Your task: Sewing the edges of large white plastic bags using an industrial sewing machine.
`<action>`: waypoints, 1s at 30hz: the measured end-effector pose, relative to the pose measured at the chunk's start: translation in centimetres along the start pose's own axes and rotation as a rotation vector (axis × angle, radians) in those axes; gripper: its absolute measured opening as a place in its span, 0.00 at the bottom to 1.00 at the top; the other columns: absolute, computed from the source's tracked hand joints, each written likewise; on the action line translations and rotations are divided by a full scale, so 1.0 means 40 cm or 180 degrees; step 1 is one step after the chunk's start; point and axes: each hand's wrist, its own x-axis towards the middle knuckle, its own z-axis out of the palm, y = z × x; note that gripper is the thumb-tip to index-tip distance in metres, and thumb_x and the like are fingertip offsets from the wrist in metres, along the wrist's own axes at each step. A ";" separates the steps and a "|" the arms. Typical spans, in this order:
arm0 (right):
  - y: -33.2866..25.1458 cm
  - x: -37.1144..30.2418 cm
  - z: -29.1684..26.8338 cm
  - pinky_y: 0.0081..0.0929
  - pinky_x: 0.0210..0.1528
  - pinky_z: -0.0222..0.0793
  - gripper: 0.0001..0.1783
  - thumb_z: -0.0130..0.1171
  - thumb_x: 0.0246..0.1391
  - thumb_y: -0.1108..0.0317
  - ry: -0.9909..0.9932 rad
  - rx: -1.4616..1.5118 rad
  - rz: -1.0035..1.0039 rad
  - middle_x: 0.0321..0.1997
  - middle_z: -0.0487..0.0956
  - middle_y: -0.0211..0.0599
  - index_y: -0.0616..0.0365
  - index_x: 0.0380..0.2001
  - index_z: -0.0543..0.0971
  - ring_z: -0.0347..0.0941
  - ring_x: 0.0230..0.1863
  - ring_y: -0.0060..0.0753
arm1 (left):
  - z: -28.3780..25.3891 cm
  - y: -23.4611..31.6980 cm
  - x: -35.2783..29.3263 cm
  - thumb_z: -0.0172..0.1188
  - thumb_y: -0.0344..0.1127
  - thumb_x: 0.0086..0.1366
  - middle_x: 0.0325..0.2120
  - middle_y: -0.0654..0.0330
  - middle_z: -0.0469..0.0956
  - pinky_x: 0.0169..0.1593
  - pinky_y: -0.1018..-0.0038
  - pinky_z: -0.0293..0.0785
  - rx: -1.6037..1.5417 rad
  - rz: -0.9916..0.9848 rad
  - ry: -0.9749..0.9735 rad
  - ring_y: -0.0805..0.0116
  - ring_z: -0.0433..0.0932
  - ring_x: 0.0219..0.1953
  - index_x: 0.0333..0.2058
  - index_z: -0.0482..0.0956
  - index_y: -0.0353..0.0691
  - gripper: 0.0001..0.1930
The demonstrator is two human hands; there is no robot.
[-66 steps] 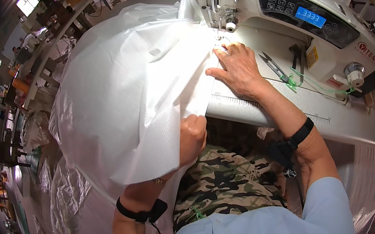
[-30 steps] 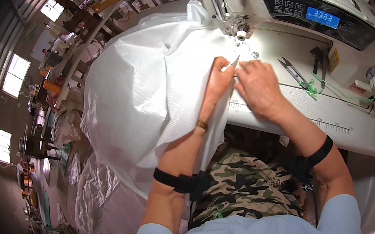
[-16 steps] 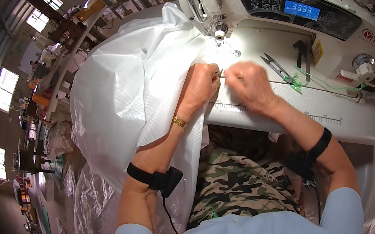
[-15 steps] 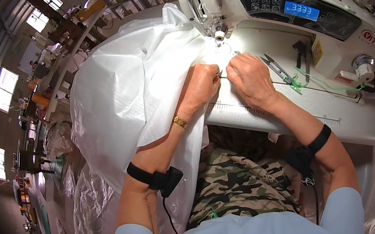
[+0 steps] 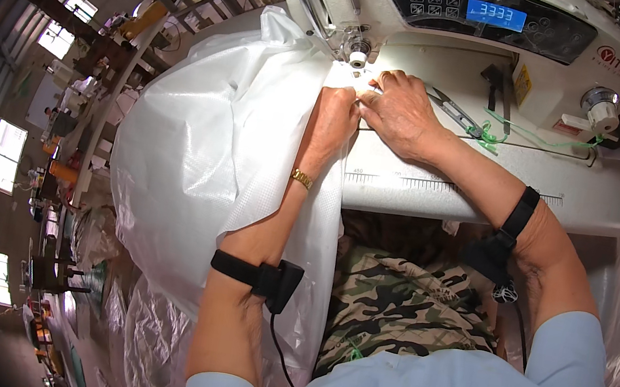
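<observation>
White woven plastic sheeting (image 5: 189, 132) bunches up to the left of the sewing machine's needle area (image 5: 358, 62) and drapes over my left forearm. My left hand (image 5: 332, 123) is closed at the sheeting's edge, just in front of the needle, with its fingertips curled out of sight. My right hand (image 5: 401, 114) is closed in a pinch, its thumb and fingers touching the left fingertips. What lies between the right fingers is hidden, and bright lamp light washes out that spot. The white sewing machine (image 5: 426, 37) stands over both hands.
Scissors (image 5: 455, 111) lie on the machine bed (image 5: 493, 175) right of my right hand, beside tangled green thread (image 5: 487, 137). Behind them is a dark-headed tool (image 5: 499, 90). A handwheel-like knob (image 5: 601, 111) sits at the right. Crumpled clear plastic (image 5: 154, 340) hangs at lower left.
My right hand has moved left and now meets the left hand. The left hand has risen slightly toward the needle. The sheeting has shifted a little to the left.
</observation>
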 end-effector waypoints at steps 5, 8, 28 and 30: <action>0.066 -0.014 0.009 0.43 0.60 0.59 0.18 0.48 0.63 0.57 0.0173 0.0395 -0.0090 0.48 0.76 0.43 0.51 0.44 0.84 0.67 0.56 0.42 | -0.028 0.091 -0.048 0.56 0.23 0.55 0.19 0.38 0.71 0.28 0.55 0.67 -0.0057 0.0056 -0.0331 0.39 0.73 0.22 0.21 0.71 0.28 0.06; 0.043 -0.013 -0.003 0.41 0.57 0.60 0.12 0.54 0.60 0.64 0.0310 0.0630 -0.0192 0.44 0.78 0.39 0.54 0.39 0.85 0.70 0.53 0.40 | -0.083 0.145 -0.089 0.57 0.24 0.57 0.21 0.39 0.74 0.30 0.55 0.70 0.0239 -0.0162 -0.0446 0.41 0.76 0.24 0.26 0.76 0.30 0.03; 0.020 -0.003 0.004 0.45 0.58 0.60 0.17 0.48 0.60 0.63 0.0125 0.0186 0.0010 0.47 0.77 0.48 0.58 0.41 0.84 0.69 0.55 0.43 | -0.047 0.081 0.007 0.59 0.28 0.60 0.25 0.42 0.80 0.36 0.58 0.76 0.0647 -0.0406 -0.0378 0.46 0.81 0.30 0.35 0.83 0.33 0.07; 0.013 -0.001 0.006 0.45 0.58 0.60 0.16 0.48 0.60 0.63 0.0084 0.0248 -0.0023 0.47 0.77 0.48 0.58 0.41 0.83 0.69 0.55 0.43 | -0.051 0.061 -0.005 0.59 0.27 0.60 0.24 0.42 0.79 0.35 0.58 0.76 0.0610 -0.0391 -0.0341 0.46 0.81 0.29 0.35 0.83 0.33 0.07</action>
